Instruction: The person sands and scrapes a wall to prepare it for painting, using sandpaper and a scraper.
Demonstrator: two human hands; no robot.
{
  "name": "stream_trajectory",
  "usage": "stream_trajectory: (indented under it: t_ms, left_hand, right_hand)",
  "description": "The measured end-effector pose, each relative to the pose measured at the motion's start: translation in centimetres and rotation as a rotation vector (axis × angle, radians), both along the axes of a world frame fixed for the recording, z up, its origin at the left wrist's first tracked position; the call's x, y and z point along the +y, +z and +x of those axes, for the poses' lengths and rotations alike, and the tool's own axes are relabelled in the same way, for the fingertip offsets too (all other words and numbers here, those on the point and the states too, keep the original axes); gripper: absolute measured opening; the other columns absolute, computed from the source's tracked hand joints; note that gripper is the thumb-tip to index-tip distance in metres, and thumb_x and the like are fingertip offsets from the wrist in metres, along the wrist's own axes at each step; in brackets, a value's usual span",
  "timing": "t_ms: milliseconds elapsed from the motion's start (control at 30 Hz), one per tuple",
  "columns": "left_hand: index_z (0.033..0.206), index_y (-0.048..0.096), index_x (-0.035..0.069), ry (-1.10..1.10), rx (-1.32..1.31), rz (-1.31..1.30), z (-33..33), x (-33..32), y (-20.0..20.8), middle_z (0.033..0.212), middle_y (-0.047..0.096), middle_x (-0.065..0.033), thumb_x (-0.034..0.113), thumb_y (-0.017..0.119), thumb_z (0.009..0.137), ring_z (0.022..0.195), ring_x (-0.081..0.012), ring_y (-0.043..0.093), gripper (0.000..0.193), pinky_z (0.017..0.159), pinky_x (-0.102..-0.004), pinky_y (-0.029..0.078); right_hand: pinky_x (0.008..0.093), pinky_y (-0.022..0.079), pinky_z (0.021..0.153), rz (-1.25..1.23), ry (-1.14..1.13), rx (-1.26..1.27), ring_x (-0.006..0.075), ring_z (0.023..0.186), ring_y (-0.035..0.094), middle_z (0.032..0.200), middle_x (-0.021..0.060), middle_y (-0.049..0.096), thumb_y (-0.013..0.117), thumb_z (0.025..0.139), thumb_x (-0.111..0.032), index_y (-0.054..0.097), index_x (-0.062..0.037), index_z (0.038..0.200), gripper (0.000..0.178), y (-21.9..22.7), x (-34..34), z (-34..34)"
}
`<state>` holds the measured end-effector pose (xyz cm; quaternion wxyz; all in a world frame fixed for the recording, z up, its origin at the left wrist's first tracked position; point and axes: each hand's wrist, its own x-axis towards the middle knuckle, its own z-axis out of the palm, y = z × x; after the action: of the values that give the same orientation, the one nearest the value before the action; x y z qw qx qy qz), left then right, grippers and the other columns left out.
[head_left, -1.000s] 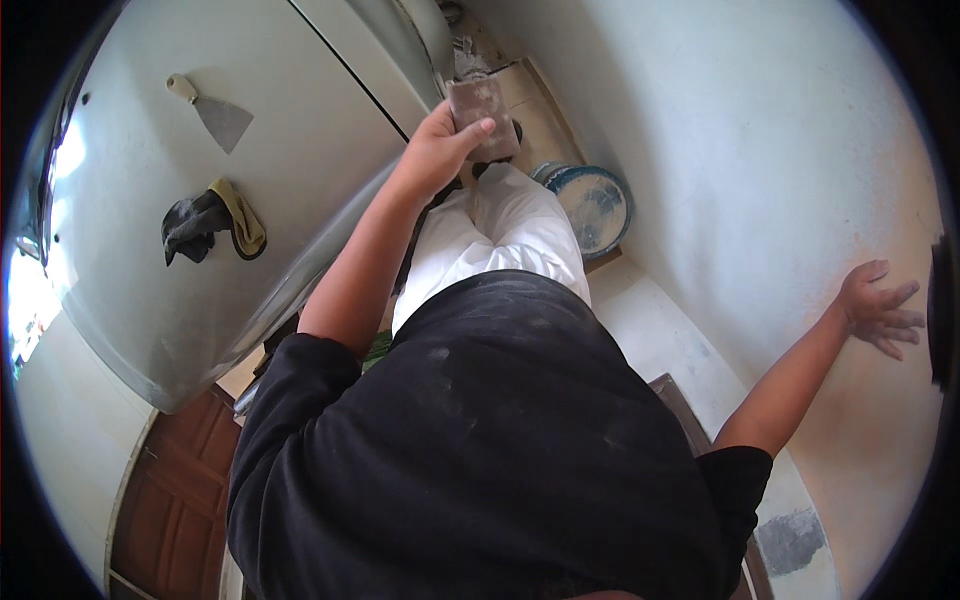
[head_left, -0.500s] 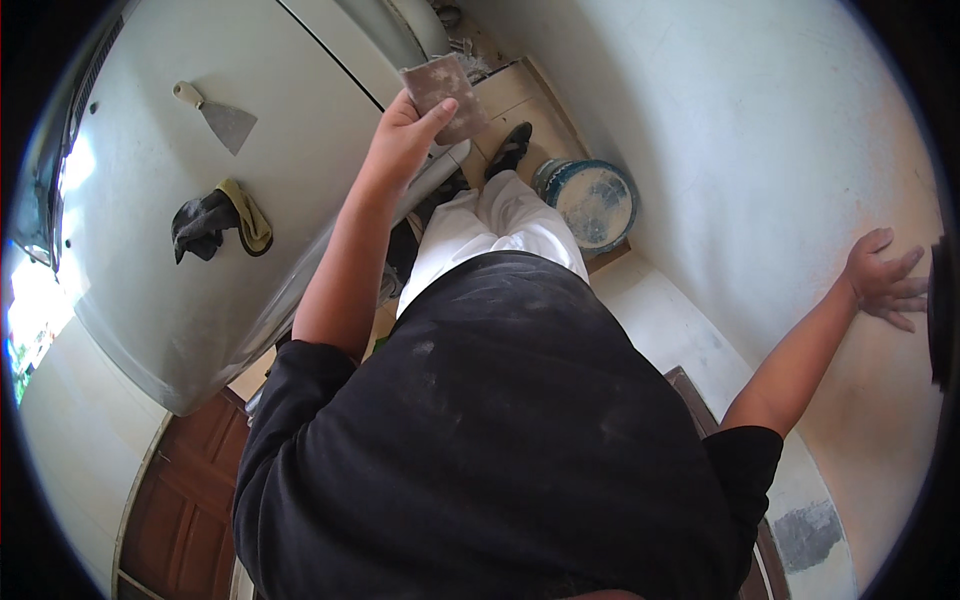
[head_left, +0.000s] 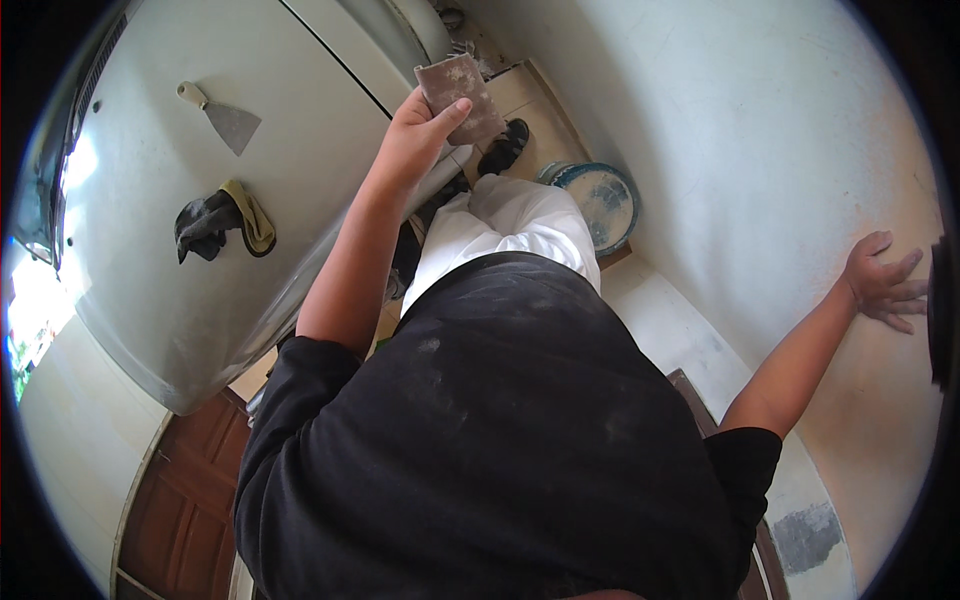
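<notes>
A folded piece of brown sandpaper, dusted with white patches, is pinched in my left hand. My thumb lies across its front and the fingers are behind it. Out to the right, my right hand has its fingers spread near the pale wall, seemingly resting against it; it holds nothing. Dust whitens its fingertips. Left of my left arm, a putty knife with a pale handle lies on the car's hood, above a crumpled black and olive cloth cap.
The light-coloured car fills the left side. A bucket with a white-smeared top and blue rim stands on the floor by the wall, beside my legs. A brown panelled door shows at lower left. A grey patch marks the lower-right wall.
My left hand has shifted slightly right with the sandpaper. My legs have moved a little, and my thigh covers more of the bucket. My right hand stays almost in place.
</notes>
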<state>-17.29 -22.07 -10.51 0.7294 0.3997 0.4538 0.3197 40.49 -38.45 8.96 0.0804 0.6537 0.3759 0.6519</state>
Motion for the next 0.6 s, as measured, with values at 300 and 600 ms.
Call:
stream_trajectory:
  t_ms: [300,600]
  left_hand:
    - [0.116,0.057,0.006,0.059,0.016,0.017,0.3,0.8,0.2,0.102,0.065,-0.0014,0.021,0.061,0.091,0.091,-0.01,0.057,0.03,0.081,-0.0268,0.042]
    - [0.117,0.056,0.005,0.027,-0.011,0.038,0.9,1.7,1.7,0.105,0.064,-0.0033,0.02,0.061,0.091,0.095,-0.012,0.058,0.031,0.086,-0.0287,0.043]
  right_hand:
    - [0.0717,0.002,0.1,0.014,0.038,0.014,0.0477,0.131,0.025,0.133,0.0229,0.043,0.062,0.07,-0.052,0.052,-0.0256,0.119,0.057,-0.1,0.0,-0.3]
    - [0.0701,0.0,0.101,0.025,0.035,0.041,0.0465,0.133,0.022,0.135,0.0214,0.042,0.062,0.07,-0.052,0.053,-0.0263,0.118,0.055,-0.3,-0.4,-0.2]
